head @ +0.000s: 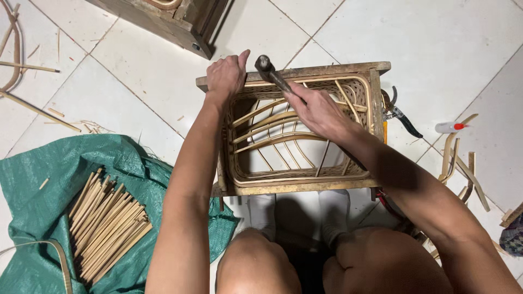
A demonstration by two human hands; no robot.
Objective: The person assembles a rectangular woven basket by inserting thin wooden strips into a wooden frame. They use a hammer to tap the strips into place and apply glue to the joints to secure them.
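At the far left, a green woven sack (43, 185) is lying spread on the tiled floor (447, 49), and it is holding a loose bundle of cut bamboo sticks (106, 231), all pointing roughly the same way. A bent cane strip (61, 260) is curving over the sack's lower edge.

Moving right, the left hand (226, 76) is gripping the far left corner of a wooden frame (305, 187), fingers curled over the top rail and pressing down. The frame is standing between the person's feet and is enclosing a woven rattan basket (357, 92); several curved cane ribs (272, 139) are crossing the basket's open bottom, through which the floor is showing. Nothing loose is lying in the basket.

The right hand (316, 109) is clenching the handle of a hammer (268, 69), whose dark metal head is hovering just above the frame's far rail, close beside the left hand.

To the right of the frame, pruning shears (400, 115) are resting on the floor, then a small white tube with a red cap (450, 127), and curved cane offcuts (463, 166) are lying scattered near it.
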